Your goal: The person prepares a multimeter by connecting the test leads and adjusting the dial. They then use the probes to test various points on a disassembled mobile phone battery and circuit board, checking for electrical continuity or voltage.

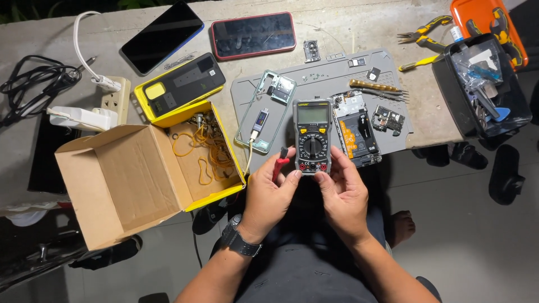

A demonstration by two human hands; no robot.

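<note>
A grey and black multimeter point(312, 133) with a round dial and a pale screen lies at the front edge of a grey work mat point(393, 67). My left hand point(268, 197) grips a red test-lead plug point(279, 161) beside the meter's lower left corner, thumb touching the meter's bottom edge. My right hand point(342, 193) holds the meter's lower right corner with fingertips at its sockets. An opened phone point(355, 132) with its battery and board exposed lies just right of the meter. A clear phone frame point(265, 112) with a small USB tester point(259, 121) lies to the left.
An open cardboard box point(120, 179) and a yellow box point(205, 151) holding rubber bands stand at left. Two phones point(163, 35) point(254, 35) lie at the back. A power strip point(115, 98) with cables is far left. Pliers point(422, 35), tweezers point(375, 87) and a black parts bin point(483, 84) sit at right.
</note>
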